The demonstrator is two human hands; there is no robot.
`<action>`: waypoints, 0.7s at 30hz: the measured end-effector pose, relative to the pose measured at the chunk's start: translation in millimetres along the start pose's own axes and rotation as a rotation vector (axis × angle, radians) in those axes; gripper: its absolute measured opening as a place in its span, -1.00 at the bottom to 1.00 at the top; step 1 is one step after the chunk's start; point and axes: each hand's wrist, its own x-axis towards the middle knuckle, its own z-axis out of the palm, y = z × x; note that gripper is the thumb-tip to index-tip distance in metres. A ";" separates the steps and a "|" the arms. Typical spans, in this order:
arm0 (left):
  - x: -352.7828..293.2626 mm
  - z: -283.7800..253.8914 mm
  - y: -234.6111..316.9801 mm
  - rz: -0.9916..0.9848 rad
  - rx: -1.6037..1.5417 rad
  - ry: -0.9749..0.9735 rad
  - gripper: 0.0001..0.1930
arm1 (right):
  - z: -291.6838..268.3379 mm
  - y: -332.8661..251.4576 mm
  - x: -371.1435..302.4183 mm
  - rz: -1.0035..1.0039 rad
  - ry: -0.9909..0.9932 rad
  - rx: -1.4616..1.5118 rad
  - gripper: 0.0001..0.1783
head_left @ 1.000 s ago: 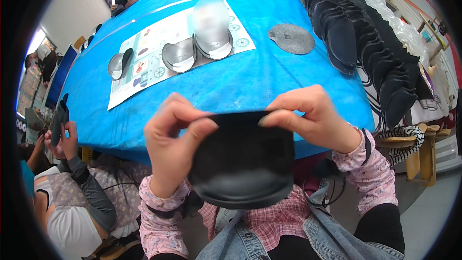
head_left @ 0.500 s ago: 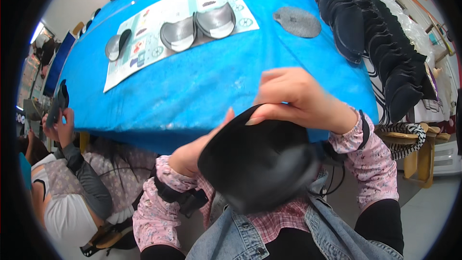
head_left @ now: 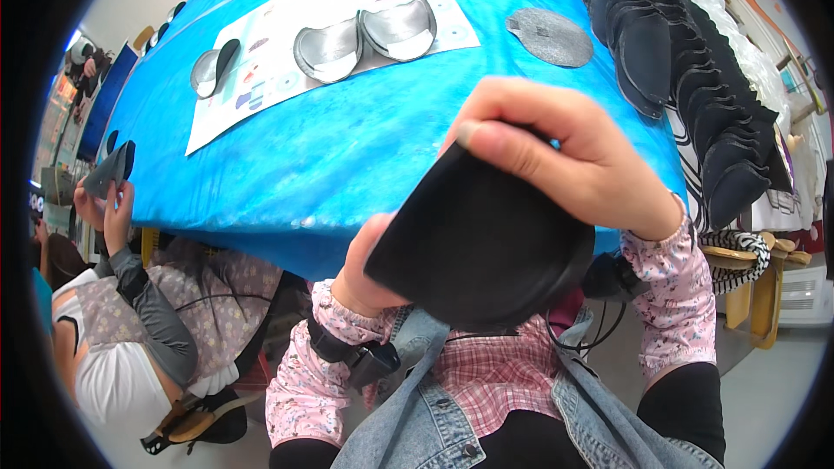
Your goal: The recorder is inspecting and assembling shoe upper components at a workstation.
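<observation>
- A blue-covered table (head_left: 347,148) is seen, its near edge just above the hands, with bare cloth left between the edge and the printed sheet (head_left: 252,78).
- A long overlapping row of black pieces (head_left: 695,78) is laid along the table's right side, judged finished stock.
- A black curved shoe piece (head_left: 478,243) is held below the table edge, judged mid-work.
- The right hand (head_left: 565,156) is pinching its top rim with closed fingers.
- The left hand (head_left: 360,282) is pressed beneath it; its fingers are hidden.
</observation>
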 end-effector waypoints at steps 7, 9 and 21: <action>20.1 19.8 15.3 -0.347 -1.225 0.111 -0.32 | -5.3 4.0 0.4 -0.125 0.152 -0.370 -0.63; 24.1 18.0 17.5 -0.336 -1.281 0.180 -0.30 | -4.1 2.2 -3.2 -0.123 0.129 -0.445 -0.61; -4.2 38.5 -14.7 0.035 -1.008 0.670 -0.28 | 101.9 -1.5 -51.6 -0.244 0.028 -0.514 -0.26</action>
